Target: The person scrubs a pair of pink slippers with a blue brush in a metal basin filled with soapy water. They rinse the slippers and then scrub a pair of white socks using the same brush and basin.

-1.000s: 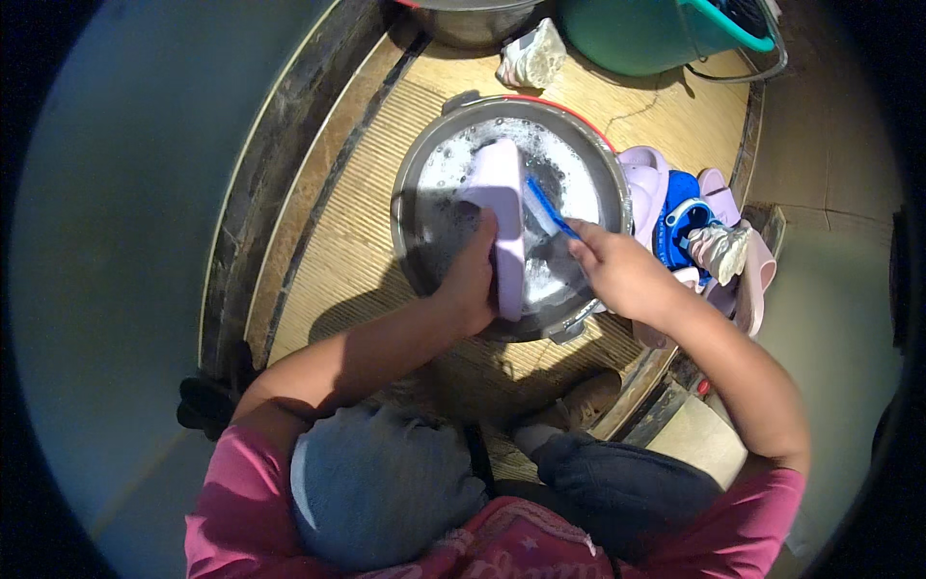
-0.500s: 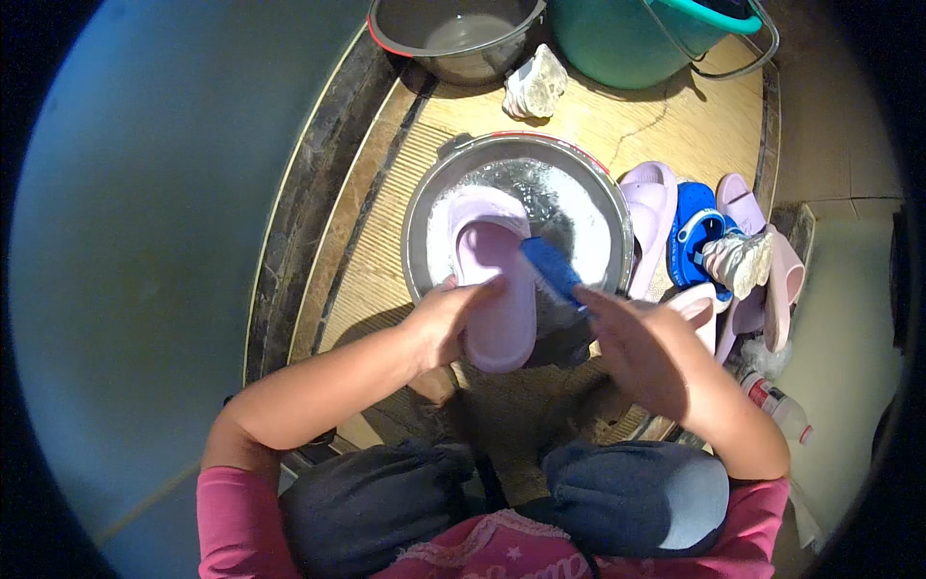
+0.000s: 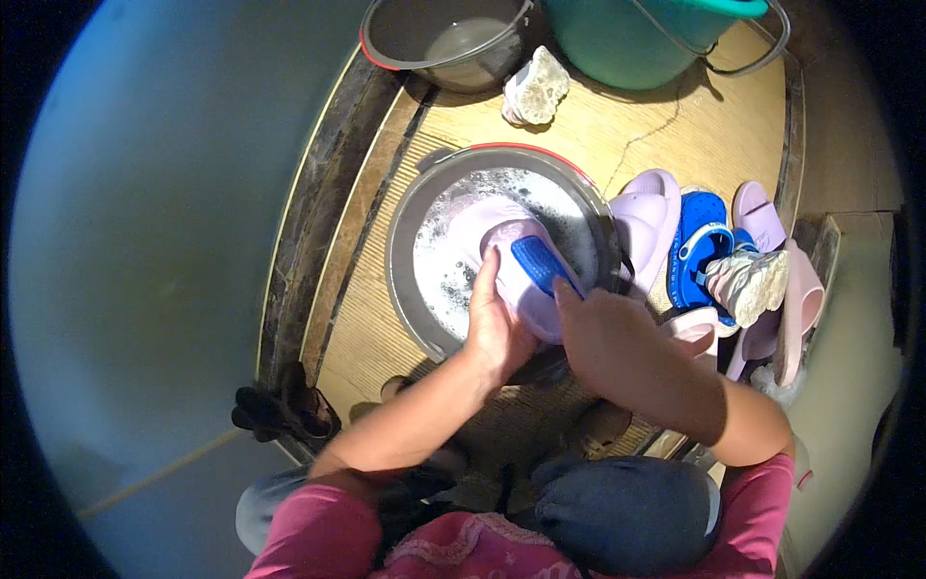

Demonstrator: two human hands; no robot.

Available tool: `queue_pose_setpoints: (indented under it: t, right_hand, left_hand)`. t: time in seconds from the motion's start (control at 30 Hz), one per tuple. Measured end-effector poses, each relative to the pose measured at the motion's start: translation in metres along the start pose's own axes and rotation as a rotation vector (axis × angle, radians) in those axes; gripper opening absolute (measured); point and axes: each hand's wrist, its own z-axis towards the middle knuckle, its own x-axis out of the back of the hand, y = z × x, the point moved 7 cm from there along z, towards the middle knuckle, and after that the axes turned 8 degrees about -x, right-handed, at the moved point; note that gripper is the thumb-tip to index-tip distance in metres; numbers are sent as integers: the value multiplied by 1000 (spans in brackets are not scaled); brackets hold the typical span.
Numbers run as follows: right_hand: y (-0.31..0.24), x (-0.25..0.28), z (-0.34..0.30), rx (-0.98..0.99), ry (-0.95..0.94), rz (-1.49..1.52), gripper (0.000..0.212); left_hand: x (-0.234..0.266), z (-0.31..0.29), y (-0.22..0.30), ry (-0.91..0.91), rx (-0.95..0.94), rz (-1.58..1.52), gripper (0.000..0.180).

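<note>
Over a grey basin of sudsy water, my left hand holds a light purple slipper by its side, the thumb lying along the footbed. The slipper slants, its strap end pointing up and left towards the foam. A blue scrubbing brush is gripped in my right hand and lies against the footbed, its back facing up. Its bristles are hidden beneath it.
Right of the basin sit several purple and pink slippers, a blue clog and a whitish, rough lump. Behind stand a second dark basin, a green bucket and another lump. Dark shoes lie at left.
The slipper has tilted, with its heel end swung right. My left hand has moved right along with it. The brush has shifted slightly left and now lies over the footbed.
</note>
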Motion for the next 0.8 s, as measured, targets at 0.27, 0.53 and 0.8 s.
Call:
queue_pose_setpoints:
  t: [0.27, 0.53, 0.8]
  right_hand:
    - [15, 10, 7, 72, 41, 89, 44]
    - [-7, -22, 90, 48, 151, 101, 37]
    - [-13, -19, 46, 3, -220, 189, 48]
  left_hand:
    - [-8, -2, -4, -272, 37, -433, 99]
    - [-1, -2, -4, 6, -118, -10, 95]
    - [11, -11, -1, -41, -75, -125, 92]
